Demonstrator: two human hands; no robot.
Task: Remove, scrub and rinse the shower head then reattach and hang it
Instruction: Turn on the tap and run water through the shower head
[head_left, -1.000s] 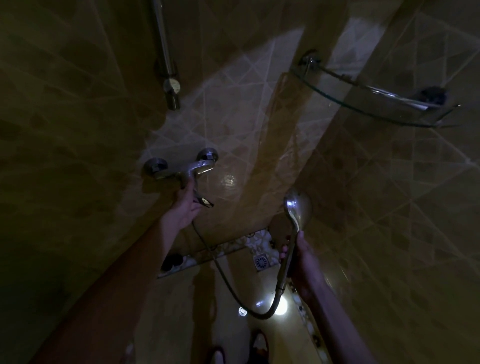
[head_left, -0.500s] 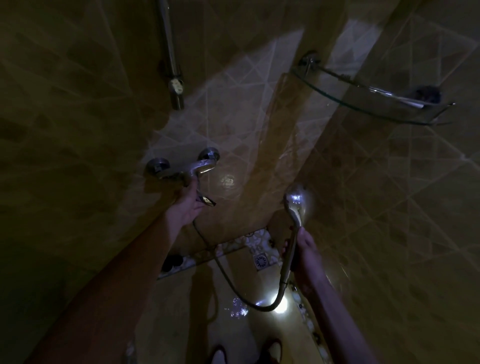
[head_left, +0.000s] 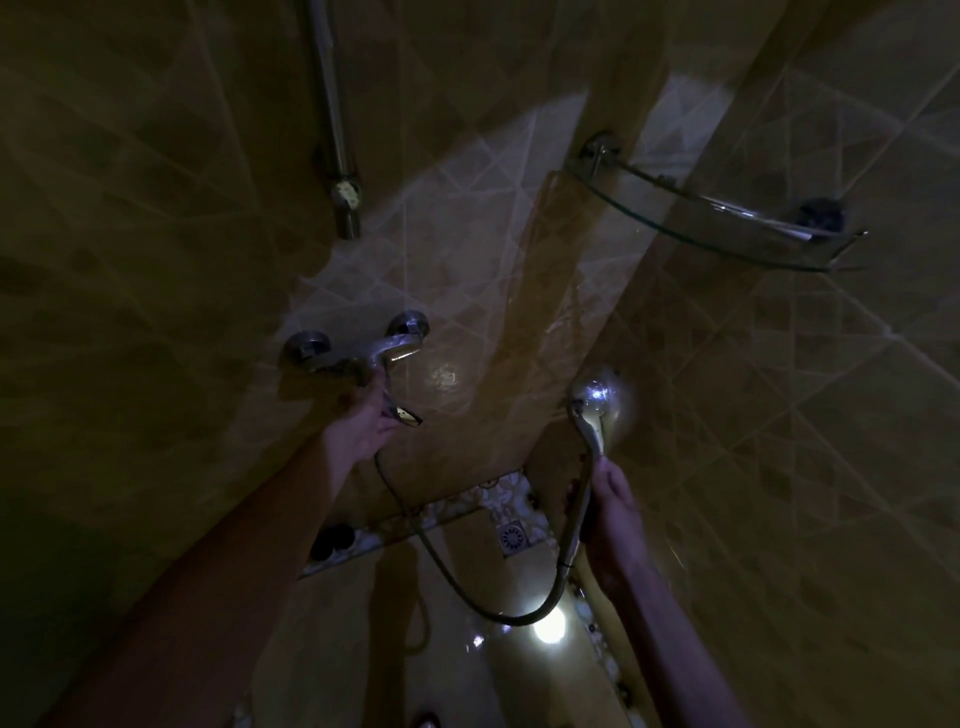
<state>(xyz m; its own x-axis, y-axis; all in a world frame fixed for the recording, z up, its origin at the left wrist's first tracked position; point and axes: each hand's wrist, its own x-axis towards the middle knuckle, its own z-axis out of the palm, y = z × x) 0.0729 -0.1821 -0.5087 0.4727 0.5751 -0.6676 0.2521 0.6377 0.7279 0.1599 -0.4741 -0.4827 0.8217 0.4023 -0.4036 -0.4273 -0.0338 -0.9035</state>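
Note:
The scene is a dim tiled shower corner. My right hand (head_left: 613, 514) grips the handle of the chrome shower head (head_left: 597, 400), which points up and away from me toward the corner. Its metal hose (head_left: 467, 597) loops down from the handle and rises to the wall mixer tap (head_left: 363, 353). My left hand (head_left: 363, 423) is closed around the tap's lever (head_left: 402, 413), just below the mixer body.
A vertical chrome riser rail with a holder (head_left: 343, 192) runs up the left wall above the tap. A glass corner shelf (head_left: 727, 228) hangs at upper right. A floor drain (head_left: 511, 538) sits in the corner below, with wet floor reflecting light.
The shower head has stayed raised with only slight shifts. My left hand remains on the tap lever. Bright glints have appeared on the floor beneath the hose.

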